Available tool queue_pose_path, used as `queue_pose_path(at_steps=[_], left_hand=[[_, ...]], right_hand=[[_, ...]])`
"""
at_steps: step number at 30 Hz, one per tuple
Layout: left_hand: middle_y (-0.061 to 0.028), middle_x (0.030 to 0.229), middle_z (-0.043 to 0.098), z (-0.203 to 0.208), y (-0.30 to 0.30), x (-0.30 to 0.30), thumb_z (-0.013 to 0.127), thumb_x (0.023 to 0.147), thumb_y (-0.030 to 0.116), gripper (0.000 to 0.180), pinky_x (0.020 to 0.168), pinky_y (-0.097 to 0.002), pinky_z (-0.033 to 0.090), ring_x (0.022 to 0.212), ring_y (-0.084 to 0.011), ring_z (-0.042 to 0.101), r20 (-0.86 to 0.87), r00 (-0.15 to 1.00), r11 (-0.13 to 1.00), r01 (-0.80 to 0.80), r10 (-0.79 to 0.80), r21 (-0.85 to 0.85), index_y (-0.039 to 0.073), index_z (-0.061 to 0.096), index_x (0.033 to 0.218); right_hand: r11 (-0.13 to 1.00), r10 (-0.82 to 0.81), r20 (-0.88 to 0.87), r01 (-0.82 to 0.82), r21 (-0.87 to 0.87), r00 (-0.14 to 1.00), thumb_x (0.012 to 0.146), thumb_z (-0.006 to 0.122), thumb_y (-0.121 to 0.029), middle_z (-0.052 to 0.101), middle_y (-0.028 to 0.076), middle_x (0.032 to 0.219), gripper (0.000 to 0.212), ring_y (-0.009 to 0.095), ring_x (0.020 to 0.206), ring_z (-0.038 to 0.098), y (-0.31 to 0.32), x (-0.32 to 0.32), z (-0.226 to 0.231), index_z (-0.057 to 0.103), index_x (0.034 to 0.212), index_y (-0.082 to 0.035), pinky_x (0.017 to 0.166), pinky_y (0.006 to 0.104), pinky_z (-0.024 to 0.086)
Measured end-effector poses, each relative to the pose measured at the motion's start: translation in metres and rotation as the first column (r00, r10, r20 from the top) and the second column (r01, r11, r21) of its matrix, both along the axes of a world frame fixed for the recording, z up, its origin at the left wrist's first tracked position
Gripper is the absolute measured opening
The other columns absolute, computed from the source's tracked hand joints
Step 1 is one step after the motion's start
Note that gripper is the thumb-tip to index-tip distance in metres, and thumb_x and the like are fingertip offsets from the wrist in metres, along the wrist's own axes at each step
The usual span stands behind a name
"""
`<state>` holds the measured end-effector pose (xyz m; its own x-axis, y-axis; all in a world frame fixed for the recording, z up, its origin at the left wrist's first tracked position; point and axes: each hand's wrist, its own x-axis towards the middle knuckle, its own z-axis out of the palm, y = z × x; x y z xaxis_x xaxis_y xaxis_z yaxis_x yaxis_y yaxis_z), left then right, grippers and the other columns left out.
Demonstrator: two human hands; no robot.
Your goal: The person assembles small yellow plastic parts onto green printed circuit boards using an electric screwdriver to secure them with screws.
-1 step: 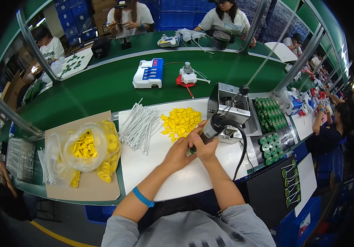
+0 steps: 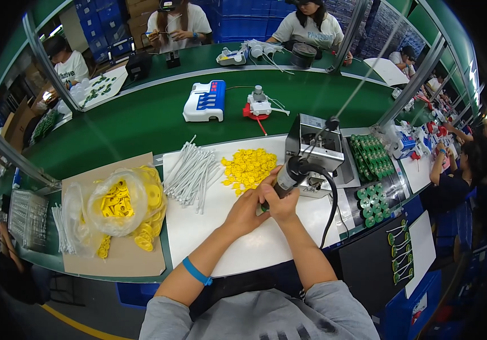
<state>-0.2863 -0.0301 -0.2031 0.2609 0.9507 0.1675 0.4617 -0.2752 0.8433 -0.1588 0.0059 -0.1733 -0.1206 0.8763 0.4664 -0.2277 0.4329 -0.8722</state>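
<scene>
My right hand point(image 2: 281, 205) is wrapped round a black electric screwdriver point(image 2: 288, 177), tilted with its cable end up and to the right. Close against it, my left hand point(image 2: 246, 212) is closed on a small green piece point(image 2: 264, 208), mostly hidden by the fingers. The screwdriver's tip cannot be seen between the hands. Both hands are over a white work sheet point(image 2: 220, 241). Just beyond them lies a heap of small yellow plastic parts point(image 2: 249, 169). A bundle of white cable-like strips point(image 2: 189, 177) is to its left.
A metal-cased machine point(image 2: 314, 141) stands close beyond the screwdriver, whose black cable point(image 2: 334, 209) loops down on the right. Green circuit boards point(image 2: 371, 156) and round green boards point(image 2: 373, 204) lie further right. A plastic bag of yellow parts point(image 2: 117, 204) sits left on cardboard.
The screwdriver's upper end has shifted very slightly to the left. Both hands keep nearly the same place and hold.
</scene>
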Motion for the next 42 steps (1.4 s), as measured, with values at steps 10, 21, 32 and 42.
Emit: queue_pose_path(at_steps=[10,21,32,42], left_hand=[[-0.0172,0.108,0.064,0.012,-0.008,0.000,0.079,0.076,0.013,0.044,0.091,-0.0429,0.050,0.105,-0.0362,0.061,0.087,0.996,0.998,0.021,-0.026,0.064,0.003,0.057,0.114],[-0.0089,0.116,0.070,0.063,-0.048,-0.007,0.077,0.083,0.016,0.073,0.097,-0.0389,0.046,0.109,-0.0293,0.060,-0.008,0.995,0.982,0.097,-0.097,0.164,0.005,0.044,0.147],[-0.0041,0.121,0.059,0.189,-0.080,-0.027,0.065,0.095,0.011,0.049,0.087,-0.0294,0.050,0.106,-0.0164,0.061,0.921,0.307,0.971,-0.086,0.239,-0.223,0.005,0.049,0.141],[-0.0012,0.099,0.060,0.195,-0.093,-0.008,0.065,0.094,0.005,0.043,0.071,-0.0266,0.049,0.083,-0.0106,0.058,0.954,0.197,0.971,-0.122,0.228,-0.207,0.010,0.046,0.133]], right_hand=[[1.000,0.007,0.066,-0.006,-0.017,0.998,0.086,0.066,0.004,0.059,0.006,0.075,0.037,0.012,0.059,0.056,-0.008,-0.007,0.013,0.045,0.116,0.000,0.056,0.0266,0.048],[0.847,-0.522,0.394,0.514,0.136,0.757,0.091,0.073,-0.023,0.070,0.012,0.082,0.030,0.023,0.072,0.069,-0.078,0.040,0.106,0.063,0.102,0.003,0.066,0.0345,0.053],[0.963,0.218,0.926,-0.222,-0.153,0.308,0.093,0.061,-0.029,0.071,0.020,0.099,0.027,0.040,0.097,0.067,-0.167,0.069,0.182,0.068,0.103,-0.005,0.084,0.0503,0.053],[0.791,0.331,0.879,-0.609,-0.060,0.343,0.086,0.065,-0.013,0.066,0.012,0.100,0.019,0.035,0.096,0.065,-0.123,0.047,0.188,0.062,0.104,-0.009,0.080,0.0454,0.052]])
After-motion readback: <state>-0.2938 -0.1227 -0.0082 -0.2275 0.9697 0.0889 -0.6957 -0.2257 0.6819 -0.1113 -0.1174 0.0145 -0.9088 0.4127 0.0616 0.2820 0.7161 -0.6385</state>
